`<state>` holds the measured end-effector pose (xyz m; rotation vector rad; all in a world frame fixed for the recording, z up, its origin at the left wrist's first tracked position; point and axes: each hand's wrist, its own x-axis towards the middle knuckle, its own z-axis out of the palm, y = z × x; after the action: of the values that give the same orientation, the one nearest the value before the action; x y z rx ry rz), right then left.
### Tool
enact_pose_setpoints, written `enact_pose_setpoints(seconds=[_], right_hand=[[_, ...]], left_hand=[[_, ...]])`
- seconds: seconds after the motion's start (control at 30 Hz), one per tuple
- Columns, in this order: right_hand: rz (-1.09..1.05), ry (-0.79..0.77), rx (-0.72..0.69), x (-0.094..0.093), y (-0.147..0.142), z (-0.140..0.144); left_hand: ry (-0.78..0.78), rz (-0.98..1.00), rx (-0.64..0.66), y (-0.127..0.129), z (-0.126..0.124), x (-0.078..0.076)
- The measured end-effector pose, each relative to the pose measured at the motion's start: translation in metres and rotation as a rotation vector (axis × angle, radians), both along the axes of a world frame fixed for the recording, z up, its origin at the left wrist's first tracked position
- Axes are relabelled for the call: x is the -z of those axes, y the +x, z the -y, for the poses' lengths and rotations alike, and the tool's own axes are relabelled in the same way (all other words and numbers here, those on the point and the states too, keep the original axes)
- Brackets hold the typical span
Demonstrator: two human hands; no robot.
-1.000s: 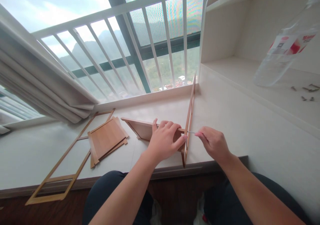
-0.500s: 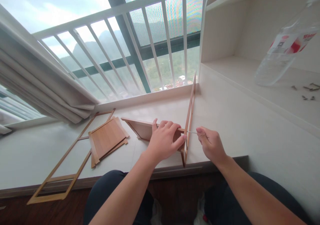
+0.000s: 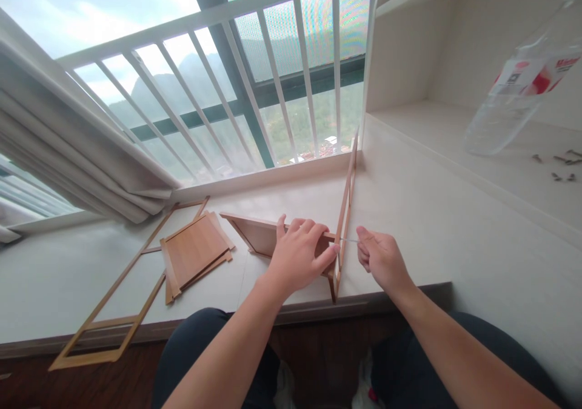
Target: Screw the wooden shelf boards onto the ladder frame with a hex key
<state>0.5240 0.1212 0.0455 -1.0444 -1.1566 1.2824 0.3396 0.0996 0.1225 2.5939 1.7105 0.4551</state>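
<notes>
My left hand [image 3: 302, 251] grips a wooden shelf panel [image 3: 254, 234] near its right end, fingers over the top edge and thumb by the joint. The panel is tilted, and its right end meets an upright wooden side frame [image 3: 346, 194]. On the frame's other side, my right hand [image 3: 384, 257] is closed in a pinch on a thin metal tool, apparently a hex key [image 3: 350, 240]. The tool's far end reaches the outer face of the frame, level with the panel's edge. Its handle end is hidden inside my fingers.
To the left, stacked wooden panels [image 3: 195, 254] lie partly over another wooden frame [image 3: 122, 275], which overhangs the ledge's front edge. A plastic bottle [image 3: 509, 103] and several screws [image 3: 564, 159] are on the right shelf. Railings [image 3: 277, 82] and a curtain [image 3: 77, 130] border the window.
My right hand has turned slightly around the hex key, its fingers shifting a little. My left hand, the panel and the frame stay in place.
</notes>
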Motion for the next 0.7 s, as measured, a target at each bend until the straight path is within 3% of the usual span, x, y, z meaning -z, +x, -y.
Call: enact_pose_setpoints(seconds=[0.17, 0.47, 0.7], right_hand=[[0.024, -0.013, -0.052, 0.004, -0.004, 0.003], [0.375, 0.300, 0.202, 0.004, 0.010, 0.002], [0.308, 0.333, 0.118, 0.009, 0.014, -0.004]], left_hand=[[-0.007, 0.005, -0.006, 0.001, 0.000, -0.001], [0.002, 0.007, 0.003, -0.001, -0.001, 0.001], [0.004, -0.018, 0.086, -0.016, -0.009, 0.001]])
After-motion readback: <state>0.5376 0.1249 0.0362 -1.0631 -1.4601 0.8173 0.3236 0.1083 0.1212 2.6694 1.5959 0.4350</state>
